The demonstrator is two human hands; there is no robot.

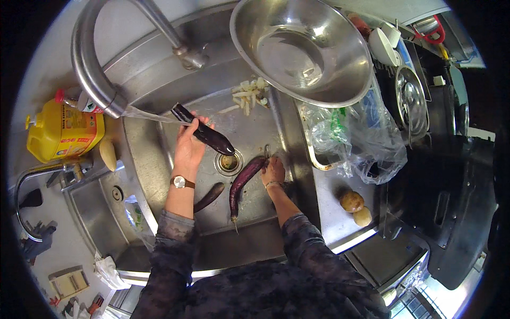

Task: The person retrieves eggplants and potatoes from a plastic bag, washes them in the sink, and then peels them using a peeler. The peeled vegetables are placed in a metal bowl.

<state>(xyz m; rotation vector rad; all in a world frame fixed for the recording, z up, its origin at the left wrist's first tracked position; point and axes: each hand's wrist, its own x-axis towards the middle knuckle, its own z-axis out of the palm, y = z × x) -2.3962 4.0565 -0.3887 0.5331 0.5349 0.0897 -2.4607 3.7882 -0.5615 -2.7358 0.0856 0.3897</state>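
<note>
My left hand grips a dark glossy eggplant, tilted above the sink basin. Running water from the curved faucet meets its upper part. My right hand is low in the basin, closed on a small metal-headed tool that looks like a peeler; its handle is hidden by the fingers. Right beside that hand lies a long purple eggplant, its stem end towards me. Another slim eggplant is partly covered by my left forearm. The drain sits between my hands.
Pale peelings lie at the basin's far side. A large steel bowl overhangs the far right corner. Plastic bags and two potatoes are on the right counter. At left stand a yellow jug and a smaller sink.
</note>
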